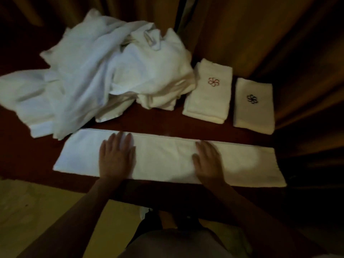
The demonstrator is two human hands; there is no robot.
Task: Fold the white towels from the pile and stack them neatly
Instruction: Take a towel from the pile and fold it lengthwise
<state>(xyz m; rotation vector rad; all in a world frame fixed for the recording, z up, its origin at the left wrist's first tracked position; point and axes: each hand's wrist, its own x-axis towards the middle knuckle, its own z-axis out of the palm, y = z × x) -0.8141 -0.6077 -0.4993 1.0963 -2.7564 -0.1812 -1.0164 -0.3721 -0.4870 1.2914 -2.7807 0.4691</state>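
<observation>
**Towels: one long strip flat under both my hands**

Towels in a loose pile (104,71) lie beyond my left hand (116,157), which rests flat with straight fingers on the long folded towel (163,161) stretched across the dark red tabletop (149,121). My right hand (208,161), slightly blurred, presses the same strip, palm down, gripping nothing. Beyond it sit two folded towels, one with a red emblem (210,90), then one with a dark emblem (254,105).
</observation>
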